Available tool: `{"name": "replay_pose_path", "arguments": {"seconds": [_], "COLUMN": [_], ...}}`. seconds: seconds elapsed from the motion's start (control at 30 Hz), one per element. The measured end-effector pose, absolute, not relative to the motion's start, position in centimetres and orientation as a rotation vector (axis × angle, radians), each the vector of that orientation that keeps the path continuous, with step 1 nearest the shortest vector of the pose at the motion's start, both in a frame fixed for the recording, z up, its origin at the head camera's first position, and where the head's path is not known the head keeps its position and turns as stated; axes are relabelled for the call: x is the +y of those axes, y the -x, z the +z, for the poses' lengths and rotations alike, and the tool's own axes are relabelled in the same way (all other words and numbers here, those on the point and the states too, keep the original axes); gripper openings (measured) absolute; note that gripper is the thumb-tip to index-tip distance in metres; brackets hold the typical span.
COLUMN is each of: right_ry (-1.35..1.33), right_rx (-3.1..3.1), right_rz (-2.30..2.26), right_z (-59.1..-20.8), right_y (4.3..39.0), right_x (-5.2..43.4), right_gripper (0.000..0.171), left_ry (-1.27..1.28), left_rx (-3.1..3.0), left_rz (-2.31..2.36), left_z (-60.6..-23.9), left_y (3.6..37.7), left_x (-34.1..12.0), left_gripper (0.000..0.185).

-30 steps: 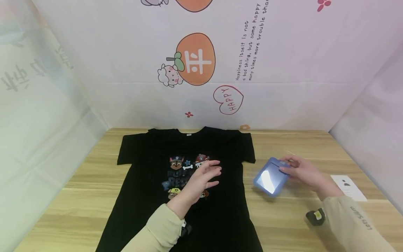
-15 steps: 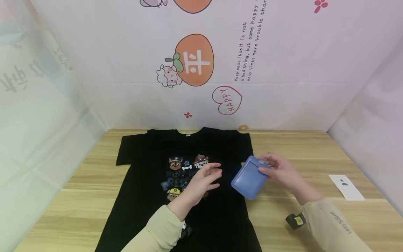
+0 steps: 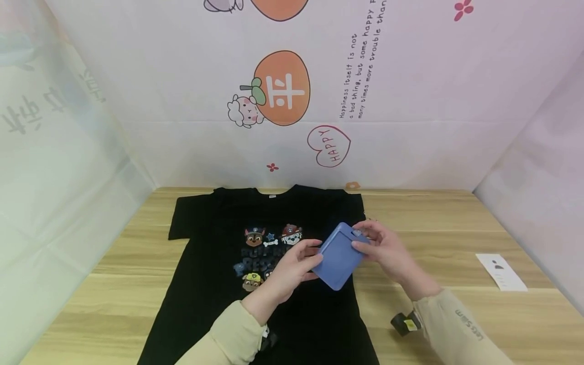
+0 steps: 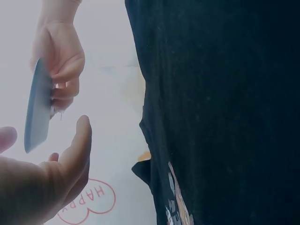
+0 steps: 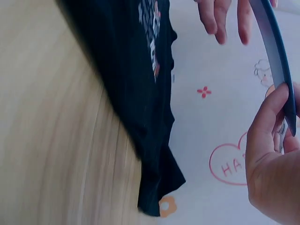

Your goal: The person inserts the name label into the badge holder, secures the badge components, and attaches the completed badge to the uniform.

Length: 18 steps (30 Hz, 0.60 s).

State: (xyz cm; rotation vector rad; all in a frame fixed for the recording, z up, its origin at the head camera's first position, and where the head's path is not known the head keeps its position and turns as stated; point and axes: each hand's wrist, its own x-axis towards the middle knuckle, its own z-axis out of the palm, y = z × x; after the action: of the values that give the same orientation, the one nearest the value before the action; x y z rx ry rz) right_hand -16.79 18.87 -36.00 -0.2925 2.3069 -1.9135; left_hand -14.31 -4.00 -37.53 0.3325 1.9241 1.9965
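A blue badge holder [image 3: 338, 261] is held tilted above the right side of a black T-shirt [image 3: 210, 284]. My right hand [image 3: 388, 253] pinches its upper corner, by the metal clip, between thumb and fingers. My left hand [image 3: 289, 271] is at the holder's lower left edge, thumb and fingers spread around it. In the left wrist view the holder [image 4: 37, 110] appears edge-on, and the left thumb and fingers stand apart on either side of its near end. The right wrist view shows the right thumb [image 5: 276, 101] on the holder's face.
The T-shirt lies spread on a wooden table [image 3: 424, 213], its cartoon dog print [image 3: 254, 238] facing up. A white card [image 3: 502, 272] with a dark picture lies at the right. Printed white cloth walls [image 3: 410, 152] stand behind and at both sides.
My right hand has carried the badge holder leftward from over the bare table to over the shirt, right up to my left hand. The left hand has stayed nearly in place.
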Motion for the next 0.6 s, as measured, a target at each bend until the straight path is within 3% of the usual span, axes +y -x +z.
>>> {"name": "replay_pose_path", "arguments": {"seconds": [0.6], "right_ry": [0.22], "right_rx": [2.303], "right_rz": [-1.989], "right_z": [-35.9], "right_y": [15.7], "right_x": [16.5], "right_gripper": [0.04], "left_ry": [-0.303], "left_rx": [1.964], "left_rz": [2.01], "left_z": [-37.3], "left_y": [14.0], "left_x": [-4.2], "left_gripper": [0.045]}}
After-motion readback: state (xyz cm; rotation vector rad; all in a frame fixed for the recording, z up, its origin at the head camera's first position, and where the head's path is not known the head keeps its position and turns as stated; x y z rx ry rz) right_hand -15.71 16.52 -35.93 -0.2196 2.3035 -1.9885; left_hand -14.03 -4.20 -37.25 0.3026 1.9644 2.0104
